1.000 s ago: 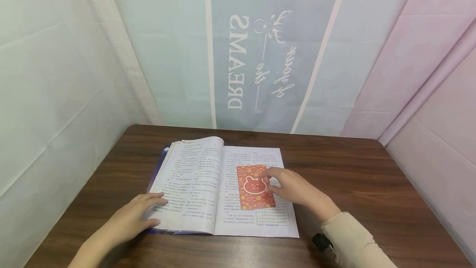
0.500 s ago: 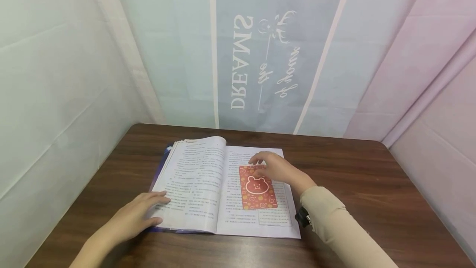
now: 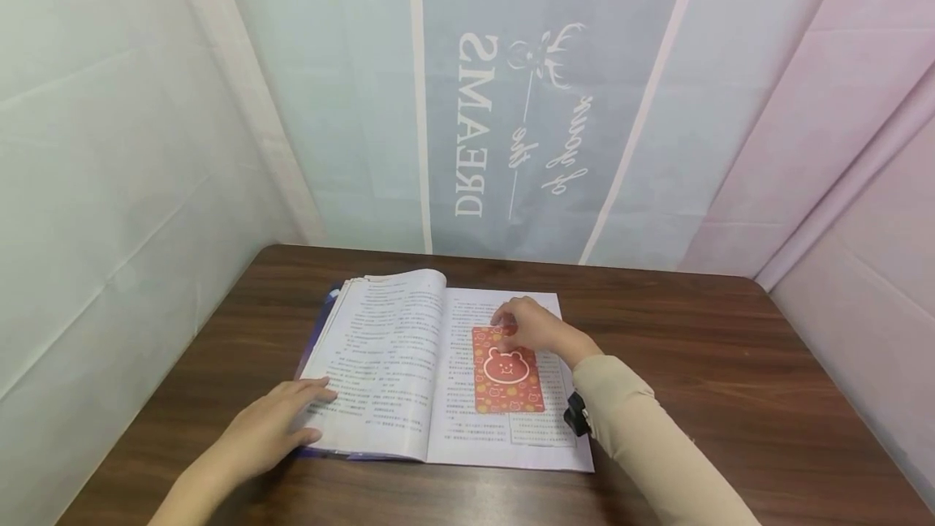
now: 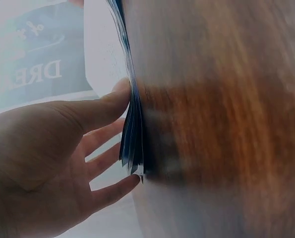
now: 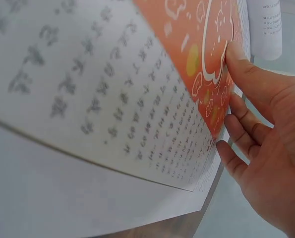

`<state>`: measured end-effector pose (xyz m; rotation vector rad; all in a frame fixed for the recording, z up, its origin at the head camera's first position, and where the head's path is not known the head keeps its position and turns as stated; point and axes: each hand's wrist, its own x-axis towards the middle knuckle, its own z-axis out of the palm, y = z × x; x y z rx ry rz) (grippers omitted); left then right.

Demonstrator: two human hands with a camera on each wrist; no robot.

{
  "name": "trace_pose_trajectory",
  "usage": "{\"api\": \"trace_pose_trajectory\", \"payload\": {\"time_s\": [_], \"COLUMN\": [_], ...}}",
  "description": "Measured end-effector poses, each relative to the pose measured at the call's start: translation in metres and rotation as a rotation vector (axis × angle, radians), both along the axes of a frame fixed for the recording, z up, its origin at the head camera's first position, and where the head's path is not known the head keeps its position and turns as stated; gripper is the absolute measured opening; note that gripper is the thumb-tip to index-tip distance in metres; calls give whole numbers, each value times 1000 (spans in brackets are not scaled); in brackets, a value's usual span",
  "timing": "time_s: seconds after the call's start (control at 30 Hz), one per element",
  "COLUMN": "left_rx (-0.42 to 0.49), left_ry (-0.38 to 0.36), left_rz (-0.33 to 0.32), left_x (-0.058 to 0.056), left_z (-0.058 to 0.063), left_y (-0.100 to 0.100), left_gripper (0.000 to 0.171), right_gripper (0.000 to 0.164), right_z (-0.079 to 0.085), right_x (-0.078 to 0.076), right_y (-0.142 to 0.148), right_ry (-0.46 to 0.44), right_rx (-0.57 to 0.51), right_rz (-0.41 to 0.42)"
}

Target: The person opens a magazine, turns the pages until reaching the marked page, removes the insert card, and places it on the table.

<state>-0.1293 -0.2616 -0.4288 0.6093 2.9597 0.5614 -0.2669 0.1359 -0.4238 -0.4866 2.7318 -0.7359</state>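
Note:
An open book (image 3: 383,347) with printed pages lies on the table, its left page bulging near the spine. My left hand (image 3: 266,424) rests at the lower left edge of the book, fingers extended over the page; in the left wrist view the thumb and fingertips touch the page edges. On the right page is a flat red card (image 3: 507,384) printed with a bear face and small yellow and white shapes. My right hand (image 3: 544,327) pinches its far edge, thumb on the printed face and fingers at the edge, as the right wrist view shows.
A dark brown wooden table (image 3: 701,380) carries the book. Pale blue and pink curtains (image 3: 351,104) with mirrored lettering stand behind it and along both sides. A black strap piece (image 3: 577,414) sits at the right sleeve's cuff.
My right hand has moved from the card's right side to its far edge and now pinches it there. The card's face looks lighter now. The left hand stays on the book.

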Motion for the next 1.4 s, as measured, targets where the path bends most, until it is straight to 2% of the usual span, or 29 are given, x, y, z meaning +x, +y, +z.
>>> {"api": "trace_pose_trajectory", "payload": {"time_s": [0.17,0.4,0.57,0.87,1.13,1.4], "left_rx": [-6,-16,-16,-20,-11,-2], "left_ry": [10,22,8,-21,-17,-22], "left_rz": [8,15,26,32,27,24], "left_x": [2,3,4,1,0,-2], "left_z": [-2,-4,-4,-4,-3,-2], "left_y": [0,1,2,2,1,0], "left_gripper": [48,49,49,50,49,48], "right_gripper": [33,32,25,27,27,25], "right_z": [-2,-5,-7,1,0,5], "right_x": [-1,2,5,11,17,26], "right_y": [2,8,15,36,74,121], "right_ry": [2,-28,-13,20,36,47], "right_rx": [-22,-125,-182,-289,-343,-348], "right_rz": [-5,-57,-40,-36,-70,-122]}}
